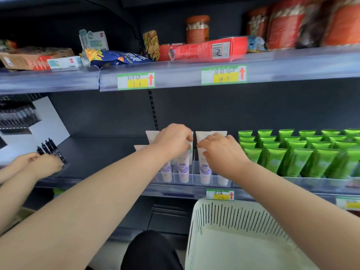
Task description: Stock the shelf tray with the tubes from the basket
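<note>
Several white tubes with purple labels (183,168) stand cap-down in a clear plastic shelf tray (194,180) on the middle shelf. My left hand (173,141) reaches over the tray's left side, its curled fingers pinching the top of one tube. My right hand (222,151) is just to its right, fingers curled on the upper part of another white tube (204,168). A cream slotted basket (233,236) sits below the shelf at lower right; its visible inside shows no tubes.
Rows of green tubes (303,154) fill the shelf right of the tray. Another person's hands (39,162) handle black pens at far left. Snack bags, boxes and jars (210,49) crowd the upper shelf. Price labels (220,194) line the shelf edges.
</note>
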The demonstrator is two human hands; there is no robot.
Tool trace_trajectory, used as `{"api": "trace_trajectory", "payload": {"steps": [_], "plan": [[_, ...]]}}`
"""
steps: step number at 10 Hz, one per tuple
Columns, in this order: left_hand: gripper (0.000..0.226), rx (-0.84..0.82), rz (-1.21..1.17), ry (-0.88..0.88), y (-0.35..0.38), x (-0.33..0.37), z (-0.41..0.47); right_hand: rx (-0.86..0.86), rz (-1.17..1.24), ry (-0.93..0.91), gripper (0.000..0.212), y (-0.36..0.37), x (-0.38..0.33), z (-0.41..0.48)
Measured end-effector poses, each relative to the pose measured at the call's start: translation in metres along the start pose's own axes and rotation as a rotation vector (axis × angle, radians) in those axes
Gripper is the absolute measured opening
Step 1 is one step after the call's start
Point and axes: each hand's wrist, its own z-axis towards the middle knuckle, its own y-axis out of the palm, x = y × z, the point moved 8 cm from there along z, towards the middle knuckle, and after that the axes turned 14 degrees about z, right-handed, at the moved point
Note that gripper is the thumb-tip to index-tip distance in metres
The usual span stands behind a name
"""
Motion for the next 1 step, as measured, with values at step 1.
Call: {"api": "trace_trajectory", "payload": {"steps": [1], "plan": [[0.017, 0.030, 0.027, 0.054, 0.0040, 0.0275, -0.0082, -0.013, 0.000, 0.021, 0.037, 0.0063, 0.0146, -0.0257]]}}
